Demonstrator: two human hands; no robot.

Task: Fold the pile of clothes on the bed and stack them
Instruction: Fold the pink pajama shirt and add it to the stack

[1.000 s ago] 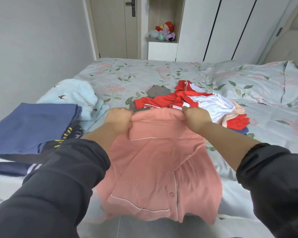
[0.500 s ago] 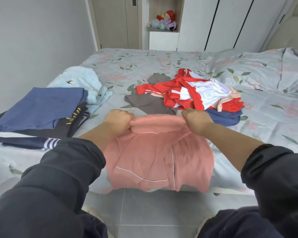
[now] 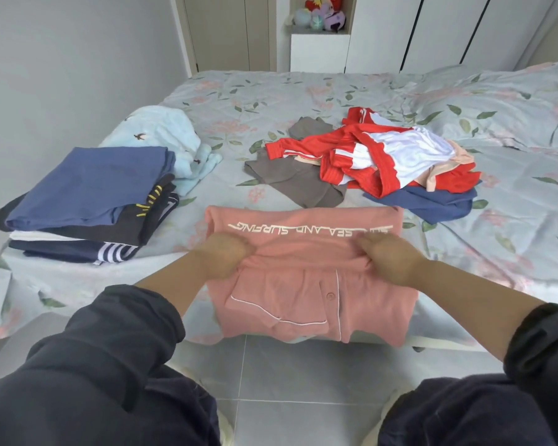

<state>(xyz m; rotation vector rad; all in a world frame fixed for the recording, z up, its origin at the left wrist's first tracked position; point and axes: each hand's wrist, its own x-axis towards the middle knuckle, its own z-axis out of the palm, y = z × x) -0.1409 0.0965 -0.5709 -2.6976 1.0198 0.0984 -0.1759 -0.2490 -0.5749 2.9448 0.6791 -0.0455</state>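
A pink pyjama shirt (image 3: 306,300) lies at the bed's near edge, its lower part hanging over the side. Its upper part is laid flat, showing white lettering. My left hand (image 3: 224,257) grips the fabric at the fold on the left. My right hand (image 3: 392,260) grips it on the right. Behind it lies an unfolded pile: a red and white jacket (image 3: 377,156), a grey-brown garment (image 3: 290,175) and a blue one (image 3: 432,202). A stack of folded clothes (image 3: 87,201), topped by a blue piece, sits at the left.
A light blue fleece garment (image 3: 165,136) lies behind the stack. The bed (image 3: 303,91) has a floral sheet, with a pillow (image 3: 503,101) at the right. Grey floor tiles (image 3: 287,375) are below. Wardrobe doors, a door and a shelf with plush toys (image 3: 322,14) stand at the back.
Both hands pulled the pink shirt toward the near edge and down. Its upper part now lies flat on the bed with lettering showing. The view tilted down.
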